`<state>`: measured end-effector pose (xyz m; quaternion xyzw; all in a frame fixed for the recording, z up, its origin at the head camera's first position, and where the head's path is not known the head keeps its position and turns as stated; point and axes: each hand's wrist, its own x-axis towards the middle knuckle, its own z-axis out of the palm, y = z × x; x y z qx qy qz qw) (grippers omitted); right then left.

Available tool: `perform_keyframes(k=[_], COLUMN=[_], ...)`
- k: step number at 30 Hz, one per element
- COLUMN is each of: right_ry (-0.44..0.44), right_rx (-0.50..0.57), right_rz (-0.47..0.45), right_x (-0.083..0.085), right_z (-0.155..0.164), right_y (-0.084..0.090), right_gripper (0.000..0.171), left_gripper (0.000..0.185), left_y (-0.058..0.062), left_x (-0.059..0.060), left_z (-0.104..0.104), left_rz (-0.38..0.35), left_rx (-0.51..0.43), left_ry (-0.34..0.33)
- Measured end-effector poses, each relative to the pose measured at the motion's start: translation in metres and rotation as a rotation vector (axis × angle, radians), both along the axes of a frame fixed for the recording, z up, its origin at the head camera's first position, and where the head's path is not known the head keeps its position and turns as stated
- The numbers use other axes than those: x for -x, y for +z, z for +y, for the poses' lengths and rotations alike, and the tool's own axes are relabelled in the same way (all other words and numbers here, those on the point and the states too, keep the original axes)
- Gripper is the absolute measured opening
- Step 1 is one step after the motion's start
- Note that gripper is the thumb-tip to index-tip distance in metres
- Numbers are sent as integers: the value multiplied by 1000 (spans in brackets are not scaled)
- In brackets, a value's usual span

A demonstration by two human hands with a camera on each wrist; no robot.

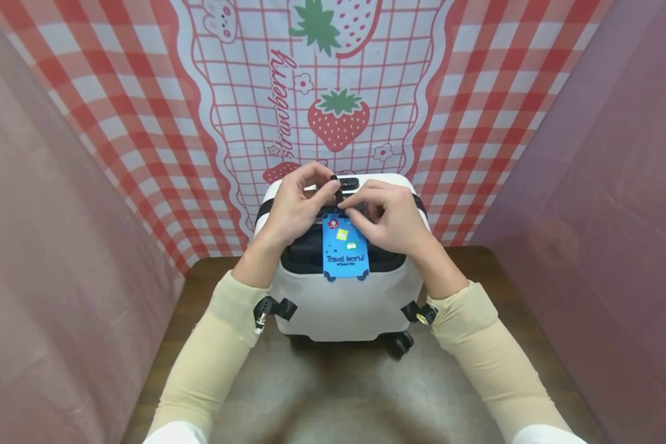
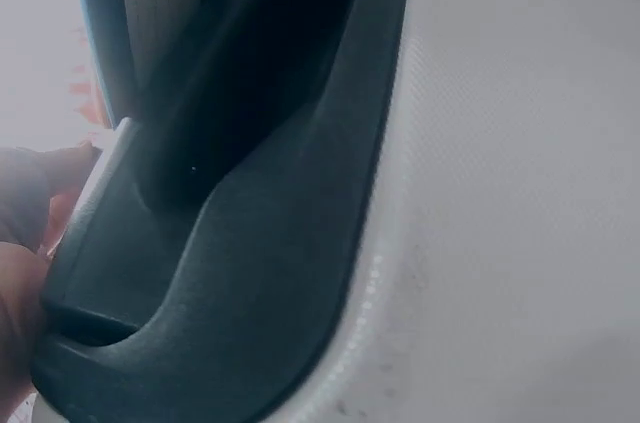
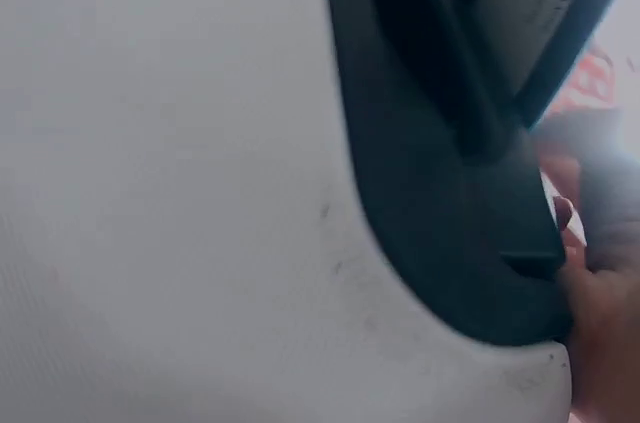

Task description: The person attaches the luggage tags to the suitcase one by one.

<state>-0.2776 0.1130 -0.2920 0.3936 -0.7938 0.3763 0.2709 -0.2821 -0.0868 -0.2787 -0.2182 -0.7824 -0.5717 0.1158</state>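
A blue luggage tag (image 1: 345,262) printed "Travel World" hangs on a black strap (image 1: 339,194) above the handle recess of a white suitcase (image 1: 349,308). With thumb and index finger, my left hand (image 1: 294,203) pinches the strap's upper end. My right hand (image 1: 394,216) pinches the strap lower down, close to the tag's top edge. Both wrist views look along the suitcase's dark handle recess (image 2: 290,253), and the tag's white back (image 3: 525,13) shows there. Parts of both hands are cut off at the edges of those views.
The suitcase stands on a brown wooden table (image 1: 200,320), a black wheel (image 1: 399,343) at its near side. Behind it hangs a red-and-white checked cloth (image 1: 477,117) with strawberries. Pinkish curtains (image 1: 61,246) flank both sides. A black band (image 1: 264,209) runs around the suitcase.
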Motion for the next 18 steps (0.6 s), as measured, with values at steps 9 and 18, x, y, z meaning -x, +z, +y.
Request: perform_keyframes(k=[9, 18], right_ry=[-3, 39], right_rx=[318, 360], right_rz=[-425, -484], right_x=[5, 7], right_z=[4, 3], right_y=[9, 15], right_gripper=[23, 24], left_gripper=[20, 25], left_y=[-3, -2], left_x=[-4, -6], left_z=[1, 5], left_rz=[59, 131], left_rx=[269, 432], left_ry=[-6, 44])
